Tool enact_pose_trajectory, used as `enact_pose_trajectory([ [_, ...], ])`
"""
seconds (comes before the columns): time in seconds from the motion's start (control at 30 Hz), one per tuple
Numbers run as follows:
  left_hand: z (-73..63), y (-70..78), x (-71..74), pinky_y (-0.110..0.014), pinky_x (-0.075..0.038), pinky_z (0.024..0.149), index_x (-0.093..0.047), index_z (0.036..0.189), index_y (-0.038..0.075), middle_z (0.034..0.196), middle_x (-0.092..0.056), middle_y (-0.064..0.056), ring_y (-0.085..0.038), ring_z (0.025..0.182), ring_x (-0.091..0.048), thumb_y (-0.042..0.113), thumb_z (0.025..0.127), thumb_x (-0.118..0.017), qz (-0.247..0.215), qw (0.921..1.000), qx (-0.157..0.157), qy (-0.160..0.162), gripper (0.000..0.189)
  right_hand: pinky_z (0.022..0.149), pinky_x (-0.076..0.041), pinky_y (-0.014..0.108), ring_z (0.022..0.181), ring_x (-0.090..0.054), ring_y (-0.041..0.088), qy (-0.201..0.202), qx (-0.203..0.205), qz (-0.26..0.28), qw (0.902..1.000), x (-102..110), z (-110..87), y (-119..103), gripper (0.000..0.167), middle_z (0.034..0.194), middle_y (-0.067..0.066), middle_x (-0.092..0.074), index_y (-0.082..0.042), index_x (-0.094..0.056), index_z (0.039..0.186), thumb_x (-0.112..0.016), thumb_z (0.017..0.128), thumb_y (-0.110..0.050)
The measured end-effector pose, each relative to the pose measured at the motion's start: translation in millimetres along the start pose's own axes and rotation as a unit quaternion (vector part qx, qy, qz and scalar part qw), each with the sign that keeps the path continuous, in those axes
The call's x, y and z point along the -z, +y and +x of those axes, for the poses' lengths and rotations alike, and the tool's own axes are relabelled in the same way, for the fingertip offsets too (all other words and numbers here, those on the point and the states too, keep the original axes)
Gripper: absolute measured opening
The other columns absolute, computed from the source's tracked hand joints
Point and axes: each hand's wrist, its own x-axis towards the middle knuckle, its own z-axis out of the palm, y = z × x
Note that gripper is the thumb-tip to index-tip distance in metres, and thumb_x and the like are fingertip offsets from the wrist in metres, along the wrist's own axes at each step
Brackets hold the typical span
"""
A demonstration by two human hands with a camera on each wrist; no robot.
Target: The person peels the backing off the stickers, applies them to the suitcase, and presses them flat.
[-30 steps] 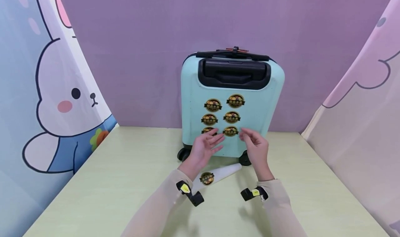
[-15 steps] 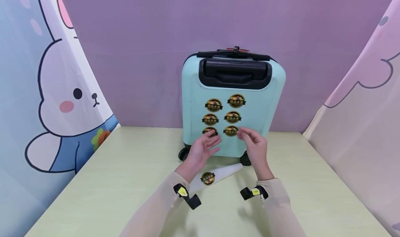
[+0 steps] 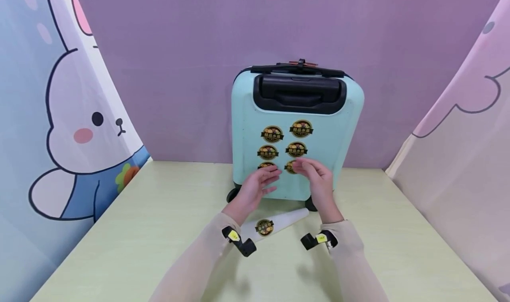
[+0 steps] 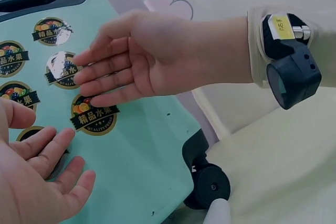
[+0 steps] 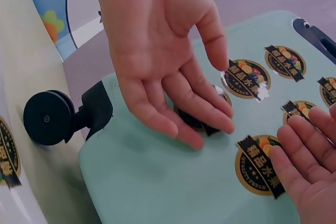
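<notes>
A mint-green suitcase (image 3: 311,182) stands upright, with several round black-and-gold stickers on its front in two columns. My right hand (image 3: 320,180) is at the lower right sticker (image 4: 94,121), its fingertips overlapping that sticker in the head view. In the left wrist view the fingers of this hand (image 4: 131,56) are extended side by side. My left hand (image 3: 253,189) is by the lower left sticker (image 3: 266,165), palm turned inward and fingers spread. Seen from the right wrist, its fingers (image 5: 184,95) partly cover this sticker. Neither hand shows anything held.
On the pale table (image 3: 167,231), a white backing sheet (image 3: 291,218) with one sticker (image 3: 264,227) lies before the suitcase, partly behind the left forearm. Black wheels (image 4: 210,186) hold the suitcase up. A purple backdrop (image 3: 179,71) rises behind, with printed curtains on both sides.
My right hand has moved left, so its fingertips now overlap the lower right sticker. The left hand stays near the lower left sticker, its fingers slightly less spread.
</notes>
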Motion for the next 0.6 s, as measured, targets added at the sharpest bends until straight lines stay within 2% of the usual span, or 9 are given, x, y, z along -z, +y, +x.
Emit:
enact_pose_trajectory([
  [0.2, 4.1, 0.5, 1.7, -0.048, -0.039, 0.110, -0.048, 0.143, -0.002, 0.143, -0.053, -0.017, -0.032, 0.132, -0.048, 0.014, 0.102, -0.036, 0.006, 1.0000, 0.002, 0.006, 0.046, 0.093, -0.055, 0.034, 0.095, -0.071, 0.017, -0.029, -0.019, 0.021, 0.9992, -6.6, 6.6, 3.1, 0.044, 0.101, 0.002, -0.075, 0.021, -0.059, 0.117, -0.056, 0.103, -0.020],
  [0.33, 4.6, 0.1, 2.2, -0.049, -0.040, 0.109, -0.049, 0.142, -0.002, 0.141, -0.054, -0.017, -0.033, 0.131, -0.050, 0.014, 0.102, -0.036, 0.009, 0.9999, 0.001, 0.010, 0.045, 0.093, -0.055, 0.034, 0.097, -0.071, 0.018, -0.032, -0.034, 0.037, 0.9982, -8.9, 9.5, 7.1, 0.049, 0.103, 0.003, -0.075, 0.020, -0.059, 0.119, -0.057, 0.103, -0.026],
  [0.6, 4.5, -0.5, 3.4, -0.050, -0.040, 0.109, -0.048, 0.143, -0.002, 0.142, -0.054, -0.017, -0.033, 0.132, -0.049, 0.020, 0.105, -0.037, 0.014, 0.9998, 0.005, 0.010, 0.046, 0.092, -0.055, 0.037, 0.098, -0.071, 0.020, -0.031, -0.069, 0.068, 0.9949, -12.7, 7.5, 15.5, 0.041, 0.103, 0.007, -0.074, 0.022, -0.056, 0.120, -0.055, 0.103, -0.016],
])
